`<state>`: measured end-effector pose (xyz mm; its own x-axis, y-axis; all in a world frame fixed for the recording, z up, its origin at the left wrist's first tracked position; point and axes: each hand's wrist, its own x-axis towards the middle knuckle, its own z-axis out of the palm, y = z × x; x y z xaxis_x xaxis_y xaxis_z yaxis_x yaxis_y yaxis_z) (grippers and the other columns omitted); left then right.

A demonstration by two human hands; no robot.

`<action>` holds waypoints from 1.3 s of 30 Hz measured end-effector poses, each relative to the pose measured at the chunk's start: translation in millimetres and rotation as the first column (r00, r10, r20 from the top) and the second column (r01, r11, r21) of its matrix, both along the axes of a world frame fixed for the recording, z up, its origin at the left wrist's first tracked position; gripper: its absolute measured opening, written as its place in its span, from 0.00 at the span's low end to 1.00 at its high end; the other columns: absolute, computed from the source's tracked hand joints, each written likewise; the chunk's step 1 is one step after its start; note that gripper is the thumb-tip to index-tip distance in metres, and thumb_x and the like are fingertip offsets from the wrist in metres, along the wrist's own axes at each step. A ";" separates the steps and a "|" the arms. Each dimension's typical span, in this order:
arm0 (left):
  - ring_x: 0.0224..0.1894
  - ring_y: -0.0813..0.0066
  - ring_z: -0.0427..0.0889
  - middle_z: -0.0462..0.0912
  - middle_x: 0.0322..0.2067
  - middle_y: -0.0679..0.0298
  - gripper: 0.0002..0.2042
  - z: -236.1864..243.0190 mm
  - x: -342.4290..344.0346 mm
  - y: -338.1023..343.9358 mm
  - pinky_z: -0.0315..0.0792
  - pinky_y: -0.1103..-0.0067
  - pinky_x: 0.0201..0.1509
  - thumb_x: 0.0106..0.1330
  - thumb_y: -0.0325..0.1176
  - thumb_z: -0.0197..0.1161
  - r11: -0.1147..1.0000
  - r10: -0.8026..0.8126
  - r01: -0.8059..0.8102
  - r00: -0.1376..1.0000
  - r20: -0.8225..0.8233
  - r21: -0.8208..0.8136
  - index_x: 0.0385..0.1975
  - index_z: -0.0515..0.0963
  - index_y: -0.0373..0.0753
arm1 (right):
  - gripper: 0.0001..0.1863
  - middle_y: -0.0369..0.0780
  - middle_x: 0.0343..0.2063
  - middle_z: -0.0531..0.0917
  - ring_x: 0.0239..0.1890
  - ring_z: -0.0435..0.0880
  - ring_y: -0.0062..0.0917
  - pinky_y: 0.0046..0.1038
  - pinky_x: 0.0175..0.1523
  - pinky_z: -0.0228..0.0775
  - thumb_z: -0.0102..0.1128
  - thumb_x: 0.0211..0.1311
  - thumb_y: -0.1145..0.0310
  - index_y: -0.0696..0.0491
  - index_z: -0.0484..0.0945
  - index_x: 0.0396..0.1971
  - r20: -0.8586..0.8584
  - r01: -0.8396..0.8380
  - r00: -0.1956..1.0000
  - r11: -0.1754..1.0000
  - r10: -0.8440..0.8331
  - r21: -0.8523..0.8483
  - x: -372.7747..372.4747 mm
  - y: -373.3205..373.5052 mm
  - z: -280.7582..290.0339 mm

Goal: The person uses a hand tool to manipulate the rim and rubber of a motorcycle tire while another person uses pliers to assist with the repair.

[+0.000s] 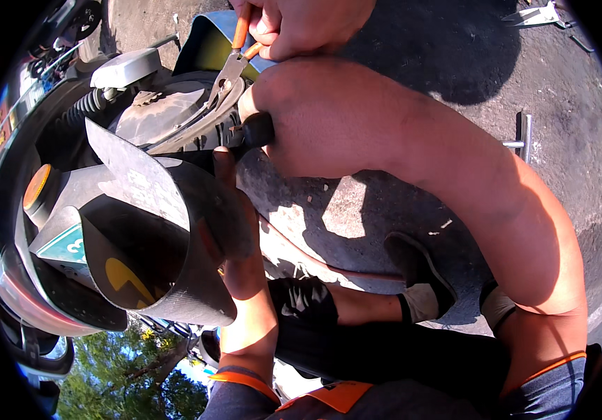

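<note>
My left hand (234,217), mostly in shadow, is closed on the side of a curled grey mud flap (140,182). Its thumb points up and its fingers are largely hidden. Beside the wheel (157,115), my right hand (301,119) is closed in a fist, its fingers turned out of sight. A black rounded end (257,130) sticks out beneath that fist; the rest is hidden. Just beyond, another person's hand (308,28) reaches in from the top edge, holding orange-handled pliers (227,80) with the jaws at the wheel's rim.
A lying motor scooter (7,203) fills the left, with an orange reflector (37,185). Behind the wheel is a blue bin (206,35). A metal T-handle tool (526,136) and snips (535,15) lie on the ground to the right. A hose (315,262) runs near my shoe (420,269).
</note>
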<state>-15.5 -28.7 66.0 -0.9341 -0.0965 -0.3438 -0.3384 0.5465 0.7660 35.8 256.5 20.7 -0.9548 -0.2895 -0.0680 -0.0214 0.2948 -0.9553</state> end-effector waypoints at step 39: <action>0.55 0.72 0.83 0.84 0.57 0.57 0.29 -24.3 -17.2 -54.2 0.80 0.74 0.56 0.80 0.49 0.68 0.884 -0.345 0.272 0.929 -0.136 -0.381 0.69 0.71 0.37 | 0.42 0.48 0.35 0.89 0.37 0.91 0.48 0.49 0.41 0.83 0.73 0.56 0.63 0.54 0.68 0.72 0.206 0.528 0.849 0.797 -0.487 -0.294 73.5 -156.0 -20.5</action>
